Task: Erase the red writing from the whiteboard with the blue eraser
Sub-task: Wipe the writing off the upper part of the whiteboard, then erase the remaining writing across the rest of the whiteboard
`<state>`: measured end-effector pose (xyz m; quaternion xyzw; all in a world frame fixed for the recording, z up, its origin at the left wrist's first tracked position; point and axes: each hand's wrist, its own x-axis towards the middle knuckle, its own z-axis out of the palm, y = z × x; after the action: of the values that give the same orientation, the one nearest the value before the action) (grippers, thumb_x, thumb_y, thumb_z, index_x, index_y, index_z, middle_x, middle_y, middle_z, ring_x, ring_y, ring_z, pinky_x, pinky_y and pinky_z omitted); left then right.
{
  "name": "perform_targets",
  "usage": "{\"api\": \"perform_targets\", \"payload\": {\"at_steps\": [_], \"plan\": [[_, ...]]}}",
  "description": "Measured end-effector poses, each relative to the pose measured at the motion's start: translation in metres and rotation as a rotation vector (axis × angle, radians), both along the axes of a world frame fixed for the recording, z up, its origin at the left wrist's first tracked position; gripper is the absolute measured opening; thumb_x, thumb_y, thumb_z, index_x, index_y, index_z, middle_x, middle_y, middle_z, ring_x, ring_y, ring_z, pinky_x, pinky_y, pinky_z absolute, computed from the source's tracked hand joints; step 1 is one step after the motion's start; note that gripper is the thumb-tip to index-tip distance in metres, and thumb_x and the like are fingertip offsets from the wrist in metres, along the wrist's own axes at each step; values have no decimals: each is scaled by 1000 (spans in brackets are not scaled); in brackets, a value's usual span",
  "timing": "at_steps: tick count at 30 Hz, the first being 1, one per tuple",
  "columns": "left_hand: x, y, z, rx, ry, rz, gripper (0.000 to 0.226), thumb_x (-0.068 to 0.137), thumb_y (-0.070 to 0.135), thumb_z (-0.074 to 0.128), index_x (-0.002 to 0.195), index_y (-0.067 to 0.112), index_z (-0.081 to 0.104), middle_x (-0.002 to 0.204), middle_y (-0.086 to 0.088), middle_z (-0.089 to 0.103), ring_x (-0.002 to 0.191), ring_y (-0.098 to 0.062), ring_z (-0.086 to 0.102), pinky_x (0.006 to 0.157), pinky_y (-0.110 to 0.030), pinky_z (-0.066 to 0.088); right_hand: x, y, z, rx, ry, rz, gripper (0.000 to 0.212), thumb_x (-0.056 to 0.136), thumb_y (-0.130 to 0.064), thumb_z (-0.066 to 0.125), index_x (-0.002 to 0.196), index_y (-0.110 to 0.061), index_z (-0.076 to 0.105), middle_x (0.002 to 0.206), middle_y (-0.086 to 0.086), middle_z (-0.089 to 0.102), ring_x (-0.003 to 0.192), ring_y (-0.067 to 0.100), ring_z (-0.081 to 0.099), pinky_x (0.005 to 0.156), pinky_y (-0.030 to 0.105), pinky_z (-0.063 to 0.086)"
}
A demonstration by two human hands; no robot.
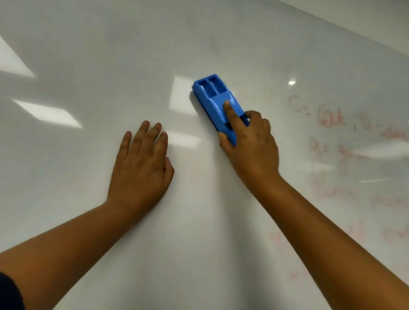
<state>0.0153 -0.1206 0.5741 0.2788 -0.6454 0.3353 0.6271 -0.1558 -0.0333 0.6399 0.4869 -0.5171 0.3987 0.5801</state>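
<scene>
Fingers (230, 112) of the right hand (252, 144) pinch the blue eraser (215, 98); press flat and rub toward the red writing (333, 118) at right. Left hand (141, 168) lies spread on the whiteboard (109, 43).

The whiteboard (111, 19) is smooth and glossy, mirroring ceiling lights; the blue eraser (215, 98) is shiny moulded plastic; the red writing (341, 118) looks faint, smeared and matt
</scene>
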Motion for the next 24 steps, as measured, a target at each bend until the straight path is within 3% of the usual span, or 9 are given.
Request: {"api": "perform_targets", "payload": {"at_steps": [5, 9, 11, 18, 22, 24], "plan": [[0, -2, -1, -32, 15, -12, 48, 86, 15, 42, 128, -7, 48, 137, -25, 46, 131, -40, 36, 109, -51, 22, -30, 11, 30, -98, -219, -54, 56, 96, -39, 42, 146, -28, 19, 120, 18, 44, 102, 32, 45, 85, 38, 39], [-1, 1, -2, -27, 10, -8, 49, 88, 19, 34, 127, -7, 49, 137, -25, 46, 131, -39, 37, 108, -50, 21, -10, 1, 80, -109, -467, -13, 57, 97, -39, 38, 147, -24, 15, 134, 20, 34, 116, 34, 38, 99, 40, 32], [0, 1, -1, -32, 5, -10, 47, 87, 16, 40, 127, -7, 50, 136, -25, 47, 131, -40, 38, 108, -51, 21, 16, -9, 97, -87, -502, 39, 60, 97, -40, 39, 148, -24, 11, 140, 18, 28, 121, 33, 35, 102, 39, 29], [2, 2, -1, -33, -5, -17, 47, 87, 17, 45, 128, -6, 49, 136, -25, 47, 130, -41, 39, 107, -51, 20, 102, -36, 103, 29, -166, -1, 61, 95, -31, 39, 148, -25, 9, 139, 15, 30, 114, 30, 39, 92, 36, 34], [1, 3, -1, -53, 9, -18, 47, 88, 19, 36, 124, -7, 52, 133, -26, 49, 127, -42, 42, 105, -53, 22, 89, -26, 106, 93, 20, -22, 63, 92, -41, 43, 147, -30, 13, 133, 15, 35, 111, 30, 41, 87, 36, 37], [1, 3, -2, -60, 4, -9, 50, 87, 20, 31, 123, -8, 53, 132, -26, 51, 126, -42, 43, 105, -54, 24, 64, -12, 118, 131, -8, -8, 63, 91, -42, 46, 146, -34, 16, 133, 16, 34, 115, 35, 39, 90, 39, 39]]}}
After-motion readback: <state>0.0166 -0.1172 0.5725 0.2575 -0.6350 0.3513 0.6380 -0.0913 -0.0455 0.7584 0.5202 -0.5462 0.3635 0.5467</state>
